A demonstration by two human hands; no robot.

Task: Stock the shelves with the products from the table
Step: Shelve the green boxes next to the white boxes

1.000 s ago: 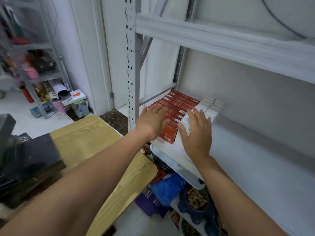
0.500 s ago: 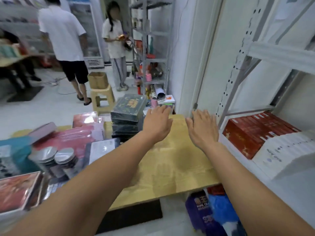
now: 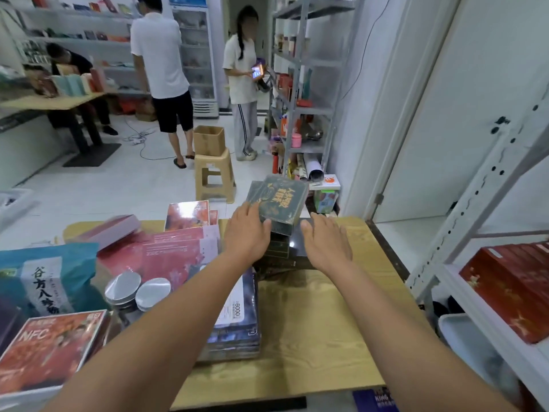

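The stack of dark green boxes (image 3: 279, 203) stands at the far edge of the wooden table (image 3: 312, 322), near its right corner. Its top box, with gold lettering on the lid, sits askew on the ones beneath. I have a hand on each side of it. My left hand (image 3: 246, 233) is against the stack's left side with the fingers straight and together, the tips at the near left corner of the top box. It curls round nothing. My right hand (image 3: 325, 243) is just beside the stack's right side, fingers straight and slightly spread, palm down. I cannot tell whether it touches the boxes or hangs just clear of them. So the stack lies between my two flat hands, and neither grips it.

Under my left forearm lies a pile of flat glossy packs (image 3: 237, 322). Left of that are pink and red flat boxes (image 3: 178, 254), two round tins with silver lids (image 3: 136, 289), a blue bag (image 3: 44, 281) with printed characters, and a red box marked NFC (image 3: 50, 352) at the near left.

To my right, the white metal shelf (image 3: 490, 322) holds a row of red boxes (image 3: 511, 289).

Beyond the table a cardboard box (image 3: 208, 140) sits on a beige plastic stool (image 3: 215, 176). Farther back, two people stand and a third bends over another table.
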